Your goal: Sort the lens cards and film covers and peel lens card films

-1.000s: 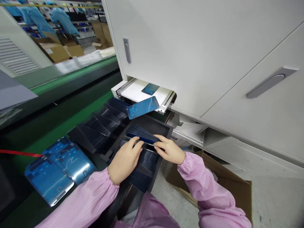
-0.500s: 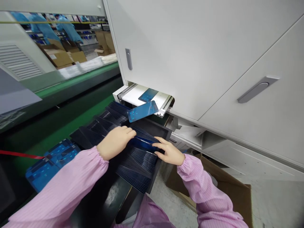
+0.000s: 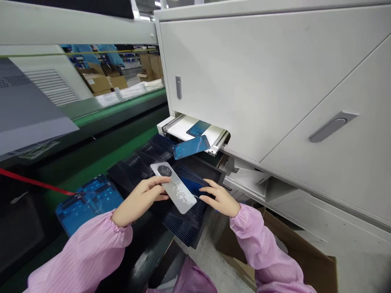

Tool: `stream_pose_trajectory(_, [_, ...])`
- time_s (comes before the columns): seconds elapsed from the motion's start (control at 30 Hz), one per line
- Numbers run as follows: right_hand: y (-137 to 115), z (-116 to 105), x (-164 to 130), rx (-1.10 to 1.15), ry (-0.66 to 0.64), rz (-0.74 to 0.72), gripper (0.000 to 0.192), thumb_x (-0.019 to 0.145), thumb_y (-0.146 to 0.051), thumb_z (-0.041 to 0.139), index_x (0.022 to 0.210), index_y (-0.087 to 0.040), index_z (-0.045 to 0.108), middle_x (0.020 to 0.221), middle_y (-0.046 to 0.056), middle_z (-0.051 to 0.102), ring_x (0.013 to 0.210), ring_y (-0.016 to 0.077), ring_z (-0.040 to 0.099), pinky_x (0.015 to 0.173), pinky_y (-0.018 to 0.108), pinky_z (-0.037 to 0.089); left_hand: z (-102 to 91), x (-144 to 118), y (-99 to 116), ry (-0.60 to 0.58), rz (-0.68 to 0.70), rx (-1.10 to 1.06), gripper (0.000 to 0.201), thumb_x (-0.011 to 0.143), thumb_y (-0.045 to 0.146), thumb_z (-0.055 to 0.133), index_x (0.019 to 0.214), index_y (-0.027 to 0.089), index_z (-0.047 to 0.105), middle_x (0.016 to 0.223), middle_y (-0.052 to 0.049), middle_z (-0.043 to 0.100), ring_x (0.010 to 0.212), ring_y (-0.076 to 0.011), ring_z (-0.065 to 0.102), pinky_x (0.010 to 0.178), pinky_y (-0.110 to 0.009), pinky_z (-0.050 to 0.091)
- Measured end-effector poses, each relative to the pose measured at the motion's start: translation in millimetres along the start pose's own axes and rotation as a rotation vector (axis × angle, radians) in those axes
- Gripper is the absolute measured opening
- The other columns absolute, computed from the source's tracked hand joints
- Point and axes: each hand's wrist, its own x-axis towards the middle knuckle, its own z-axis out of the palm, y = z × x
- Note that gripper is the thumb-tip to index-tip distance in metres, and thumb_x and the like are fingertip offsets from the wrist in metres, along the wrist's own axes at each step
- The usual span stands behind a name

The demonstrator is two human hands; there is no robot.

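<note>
My left hand (image 3: 143, 199) pinches a silver-white phone back cover (image 3: 180, 194) by its upper left edge. The cover has a round black camera ring and a glittery patch, and is tilted above a black slotted tray (image 3: 180, 230). My right hand (image 3: 221, 197) is at the tray's right side, fingers apart, their tips against a dark blue panel (image 3: 192, 186) that leans among the slots. Just beyond, a blue phone-shaped panel (image 3: 192, 147) lies slanted at the end of a white conveyor (image 3: 179, 128), and another blue panel (image 3: 198, 128) lies flat on the belt.
A white cabinet (image 3: 244, 81) rises beyond the tray. On the left, a blue stack of panels (image 3: 88, 203) lies near a red strap (image 3: 36, 180). An open cardboard box (image 3: 293, 248) stands on the floor at right. Blue-clad people (image 3: 111, 55) are in the background.
My left hand has lifted the silver-white back cover up from the slots and turned its face into view. The right hand stays at the tray. The view has shifted slightly.
</note>
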Motion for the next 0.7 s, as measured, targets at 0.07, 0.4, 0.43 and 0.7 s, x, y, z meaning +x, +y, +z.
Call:
stream_pose_trajectory(0.07, [-0.7,-0.3,-0.2,-0.001,-0.004,0.009,0.036,0.092,-0.044,0.045,0.111,-0.021,0.065,0.136,0.01,0.047,0.122,0.0239,0.05,0.106,0.036,0.038,2.8,3.1,-1.6,-0.132,-0.078,-0.015,0.046,0.074,0.025,0.06,0.119,0.015,0.056,0.104,-0.006,0.07,0.101,-0.0209,0.064,0.088,-0.032,0.053])
stream_pose_trajectory(0.4, [-4.2,-2.2,-0.8,0.102,0.05,-0.034,0.052,0.097,-0.046,0.023,0.11,-0.019,0.065,0.129,0.01,0.053,0.12,0.022,0.052,0.105,0.037,0.039,19.0,31.4,-9.8,0.024,0.339,0.987,0.026,0.087,0.036,0.046,0.091,0.022,0.068,0.071,-0.002,0.07,0.062,-0.02,0.067,0.066,-0.032,0.051])
stream_pose_trajectory(0.43, [-3.7,-2.0,-0.9,0.114,0.052,-0.048,0.053,0.097,-0.047,0.022,0.111,-0.02,0.065,0.129,0.01,0.053,0.119,0.022,0.052,0.104,0.037,0.039,21.0,34.6,-9.3,0.024,0.372,1.103,0.027,0.089,0.038,0.045,0.092,0.024,0.068,0.074,-0.003,0.071,0.067,-0.0216,0.068,0.066,-0.033,0.05])
stream_pose_trajectory(0.7, [-2.5,-1.5,-1.7,0.105,0.04,-0.04,0.055,0.095,-0.051,0.024,0.109,-0.018,0.065,0.125,0.012,0.057,0.124,0.0252,0.048,0.104,0.043,0.038,40.1,57.0,-23.7,-0.055,0.419,1.338,0.023,0.087,0.03,0.05,0.082,0.024,0.072,0.08,-0.008,0.07,0.075,-0.0253,0.067,0.064,-0.034,0.048])
